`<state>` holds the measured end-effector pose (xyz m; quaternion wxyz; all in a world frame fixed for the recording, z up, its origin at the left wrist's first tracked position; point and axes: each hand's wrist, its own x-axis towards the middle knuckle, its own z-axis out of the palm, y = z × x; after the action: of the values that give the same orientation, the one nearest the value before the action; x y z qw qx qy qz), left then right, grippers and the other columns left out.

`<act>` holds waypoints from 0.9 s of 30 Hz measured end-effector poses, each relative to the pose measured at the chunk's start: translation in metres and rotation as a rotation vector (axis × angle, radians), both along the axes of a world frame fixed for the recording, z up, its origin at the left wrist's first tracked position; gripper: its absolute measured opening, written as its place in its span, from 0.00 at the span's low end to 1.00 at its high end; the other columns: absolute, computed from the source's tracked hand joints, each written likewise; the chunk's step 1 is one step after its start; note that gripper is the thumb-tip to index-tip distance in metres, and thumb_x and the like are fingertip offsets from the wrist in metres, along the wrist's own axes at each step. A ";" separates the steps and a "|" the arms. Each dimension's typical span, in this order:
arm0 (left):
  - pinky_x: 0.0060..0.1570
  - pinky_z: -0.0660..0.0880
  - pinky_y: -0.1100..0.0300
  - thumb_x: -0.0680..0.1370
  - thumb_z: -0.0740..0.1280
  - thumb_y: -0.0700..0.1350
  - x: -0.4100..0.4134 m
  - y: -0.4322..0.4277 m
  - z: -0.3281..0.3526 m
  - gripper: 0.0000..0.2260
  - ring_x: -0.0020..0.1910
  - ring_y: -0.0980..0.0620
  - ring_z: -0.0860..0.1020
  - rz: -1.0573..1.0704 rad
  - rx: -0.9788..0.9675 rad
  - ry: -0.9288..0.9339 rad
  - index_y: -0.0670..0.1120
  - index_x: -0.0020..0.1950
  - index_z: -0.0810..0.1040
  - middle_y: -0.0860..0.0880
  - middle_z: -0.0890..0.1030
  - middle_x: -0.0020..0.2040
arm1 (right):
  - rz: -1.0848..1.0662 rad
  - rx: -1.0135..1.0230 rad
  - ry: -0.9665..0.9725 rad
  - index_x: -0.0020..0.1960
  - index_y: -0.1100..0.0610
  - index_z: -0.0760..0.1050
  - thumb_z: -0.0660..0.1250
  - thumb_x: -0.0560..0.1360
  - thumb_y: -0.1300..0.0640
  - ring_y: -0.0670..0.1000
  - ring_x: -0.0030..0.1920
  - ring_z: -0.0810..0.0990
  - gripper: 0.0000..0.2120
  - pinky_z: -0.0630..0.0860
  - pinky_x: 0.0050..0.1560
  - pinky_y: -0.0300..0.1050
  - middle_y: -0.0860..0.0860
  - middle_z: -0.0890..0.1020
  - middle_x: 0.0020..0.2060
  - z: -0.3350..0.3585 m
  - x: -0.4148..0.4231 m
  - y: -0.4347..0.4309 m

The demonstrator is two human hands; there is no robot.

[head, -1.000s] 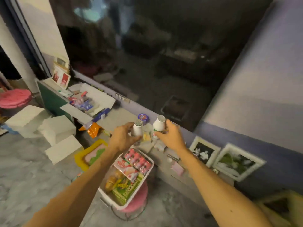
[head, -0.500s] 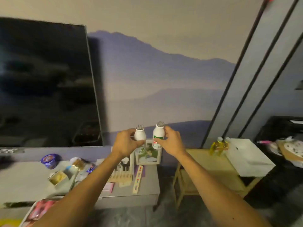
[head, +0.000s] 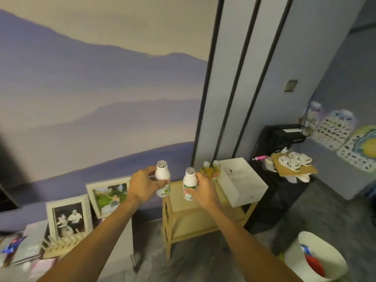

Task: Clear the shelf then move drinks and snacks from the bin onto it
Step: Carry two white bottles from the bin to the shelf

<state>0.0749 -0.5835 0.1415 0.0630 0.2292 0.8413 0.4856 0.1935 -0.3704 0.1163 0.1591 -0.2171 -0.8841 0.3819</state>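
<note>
A pale wooden shelf (head: 193, 222) stood just beyond and below both hands, with a white box (head: 242, 184) on its top to the right of the right hand. The left hand (head: 142, 188) and right hand (head: 205, 190), side by side above the shelf, each gripped a small white drink upright. The left bottle (head: 162, 174) was slightly higher than the right bottle (head: 190, 183), and the two were apart.

Bare forearms, bare left grip (head: 142, 187), bare right grip (head: 206, 191).
</note>
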 end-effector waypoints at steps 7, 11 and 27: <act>0.52 0.82 0.59 0.70 0.83 0.49 -0.056 0.093 -0.070 0.18 0.47 0.66 0.83 -0.032 -0.037 -0.104 0.61 0.55 0.83 0.57 0.87 0.52 | -0.027 -0.066 -0.032 0.64 0.53 0.80 0.80 0.75 0.55 0.48 0.50 0.81 0.19 0.71 0.45 0.29 0.45 0.84 0.51 -0.058 -0.060 0.070; 0.52 0.83 0.54 0.69 0.82 0.54 -0.107 0.138 -0.128 0.18 0.48 0.62 0.84 -0.004 -0.068 -0.173 0.57 0.56 0.83 0.58 0.87 0.50 | -0.047 -0.079 -0.097 0.68 0.52 0.78 0.79 0.75 0.53 0.51 0.59 0.83 0.23 0.78 0.60 0.47 0.49 0.86 0.60 -0.099 -0.114 0.108; 0.55 0.84 0.51 0.72 0.82 0.44 -0.193 0.262 -0.322 0.27 0.56 0.53 0.85 0.158 -0.126 -0.486 0.56 0.68 0.78 0.56 0.85 0.58 | -0.065 -0.084 -0.262 0.72 0.53 0.77 0.79 0.77 0.56 0.56 0.61 0.85 0.25 0.81 0.59 0.49 0.53 0.87 0.61 -0.298 -0.230 0.216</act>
<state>-0.1177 -0.3215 -0.1808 0.2394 0.0350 0.8452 0.4765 -0.0370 -0.1544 -0.1817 0.0454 -0.3000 -0.8730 0.3818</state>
